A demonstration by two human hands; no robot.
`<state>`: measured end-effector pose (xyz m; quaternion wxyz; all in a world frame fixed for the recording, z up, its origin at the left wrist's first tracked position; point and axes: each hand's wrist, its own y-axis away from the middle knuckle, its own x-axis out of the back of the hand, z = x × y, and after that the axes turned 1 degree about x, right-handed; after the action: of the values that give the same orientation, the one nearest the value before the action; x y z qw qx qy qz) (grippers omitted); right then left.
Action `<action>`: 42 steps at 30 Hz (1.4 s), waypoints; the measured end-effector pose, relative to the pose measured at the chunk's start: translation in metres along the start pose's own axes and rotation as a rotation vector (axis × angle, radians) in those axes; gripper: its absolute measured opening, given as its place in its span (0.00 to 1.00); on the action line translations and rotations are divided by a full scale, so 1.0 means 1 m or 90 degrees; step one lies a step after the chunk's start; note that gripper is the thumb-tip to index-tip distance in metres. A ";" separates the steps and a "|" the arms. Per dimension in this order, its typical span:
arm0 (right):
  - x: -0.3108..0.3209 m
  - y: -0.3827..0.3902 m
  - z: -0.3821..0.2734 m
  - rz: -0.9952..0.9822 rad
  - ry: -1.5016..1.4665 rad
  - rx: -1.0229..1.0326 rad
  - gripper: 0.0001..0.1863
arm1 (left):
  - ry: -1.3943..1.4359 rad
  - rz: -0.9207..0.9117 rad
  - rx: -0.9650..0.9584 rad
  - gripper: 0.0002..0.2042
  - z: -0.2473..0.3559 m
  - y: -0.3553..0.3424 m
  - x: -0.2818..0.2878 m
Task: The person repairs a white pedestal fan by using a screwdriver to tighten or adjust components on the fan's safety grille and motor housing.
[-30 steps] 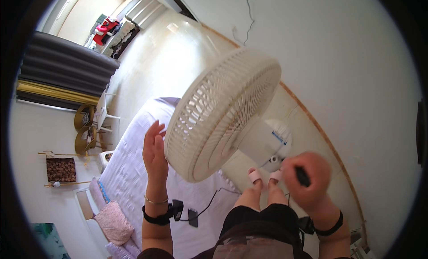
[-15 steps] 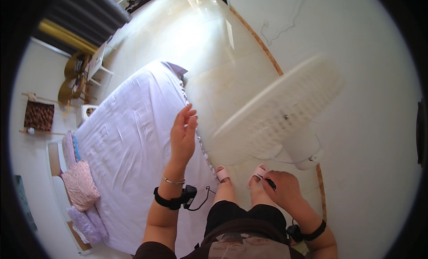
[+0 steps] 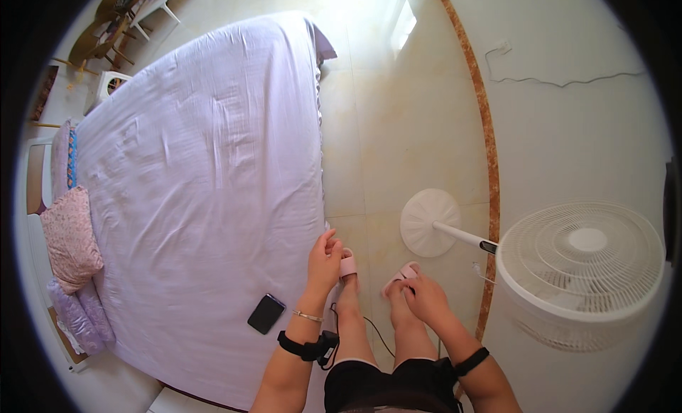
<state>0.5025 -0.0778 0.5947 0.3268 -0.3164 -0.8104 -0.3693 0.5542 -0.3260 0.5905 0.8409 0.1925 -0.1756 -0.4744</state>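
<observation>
My left hand hovers by the edge of the bed, fingers loosely bent and somewhat apart, with nothing seen in it. My right hand is in front of my right leg, its thumb and fingers closed together. A small dark bit shows at the fingertips, too little to name. To the right stands a white pedestal fan with a round grille. Its round base rests on the floor just past my feet. Neither hand touches the fan.
A bed with a pale lilac sheet fills the left, bearing a dark phone and a pink pillow. At right, a cord hangs from a wall socket. I wear pink slippers. A cable dangles by my left wrist.
My view has swung down and nearer. The fan, blurred and large before me earlier, now shows sharply at the right. The phone has come into view. My left hand appears lower, beside the bed edge.
</observation>
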 end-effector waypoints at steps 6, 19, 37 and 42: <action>-0.075 -0.100 0.035 0.017 -0.038 -0.171 0.14 | 0.129 0.040 0.168 0.17 -0.050 -0.052 -0.002; -0.115 -0.335 0.206 0.115 0.102 -0.270 0.16 | 0.076 -0.034 0.125 0.17 -0.155 -0.197 -0.096; -0.192 -0.544 0.373 0.199 0.024 -0.479 0.14 | 0.174 0.040 0.196 0.15 -0.303 -0.390 -0.164; -0.184 -0.546 0.382 0.240 0.052 -0.442 0.12 | 0.169 0.013 0.176 0.15 -0.286 -0.381 -0.185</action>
<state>0.0858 -0.1075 0.0439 0.2946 -0.5362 -0.5514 -0.5671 0.3221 -0.3020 0.1354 0.8270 0.3654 -0.1284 -0.4075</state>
